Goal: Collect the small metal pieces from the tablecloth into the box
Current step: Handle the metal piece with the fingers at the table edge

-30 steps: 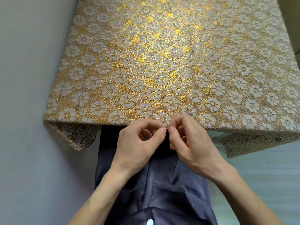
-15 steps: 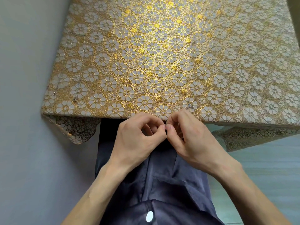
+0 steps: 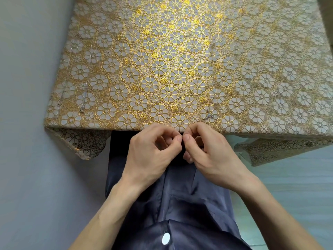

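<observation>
A gold floral tablecloth [image 3: 180, 60] covers the table. Small metal pieces lie on it: a silvery clasp with a fine chain [image 3: 210, 115] near the front edge, a tiny piece [image 3: 178, 97] further in, and thin chain bits [image 3: 82, 109] at the left. My left hand [image 3: 153, 150] and my right hand [image 3: 207, 150] meet just below the table's front edge. Each pinches thumb against forefinger on something tiny, and the fingers hide it. No box is in view.
A grey wall [image 3: 27, 105] runs along the table's left side. The cloth's corners [image 3: 84, 143] hang over the front edge. My dark blue trousers [image 3: 180, 204] fill the space below the hands, and pale floor [image 3: 297, 177] shows at the right.
Both hands have stayed together at the table's front edge, fingertips still pinched. The left forefinger has curled in a little tighter. The view has shifted slightly.
</observation>
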A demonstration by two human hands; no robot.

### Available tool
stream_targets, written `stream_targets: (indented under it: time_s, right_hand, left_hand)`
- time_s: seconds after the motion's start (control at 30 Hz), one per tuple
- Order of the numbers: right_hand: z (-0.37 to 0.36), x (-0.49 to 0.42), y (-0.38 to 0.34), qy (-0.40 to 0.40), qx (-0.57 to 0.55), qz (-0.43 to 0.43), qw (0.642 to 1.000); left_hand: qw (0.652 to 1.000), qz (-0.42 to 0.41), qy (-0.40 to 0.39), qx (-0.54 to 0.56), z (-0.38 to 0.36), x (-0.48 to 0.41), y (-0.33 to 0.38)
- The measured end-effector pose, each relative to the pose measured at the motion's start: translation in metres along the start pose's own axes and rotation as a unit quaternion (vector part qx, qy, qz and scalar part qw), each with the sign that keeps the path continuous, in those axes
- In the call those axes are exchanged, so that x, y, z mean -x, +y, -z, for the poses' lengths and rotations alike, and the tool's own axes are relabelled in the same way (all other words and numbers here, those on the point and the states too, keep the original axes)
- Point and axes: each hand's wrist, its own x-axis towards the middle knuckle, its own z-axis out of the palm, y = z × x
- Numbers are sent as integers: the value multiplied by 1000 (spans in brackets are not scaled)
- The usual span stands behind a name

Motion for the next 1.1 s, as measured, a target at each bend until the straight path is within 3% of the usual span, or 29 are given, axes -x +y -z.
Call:
stream_targets:
  time_s: [0.1,0.23,1.1]
  right_hand:
    - [2,0,-6,-32,-101,-59,993]
    - [3,0,-9,-41,-122,-72,989]
    - [13,-1,-6,-60,-38,-30,997]
  left_hand:
    - [997,32,-17,68,0,0,-5]
    - [995,42,-19,91,-3,1,-9]
    - [995,34,-66,66,6,-7,-9]
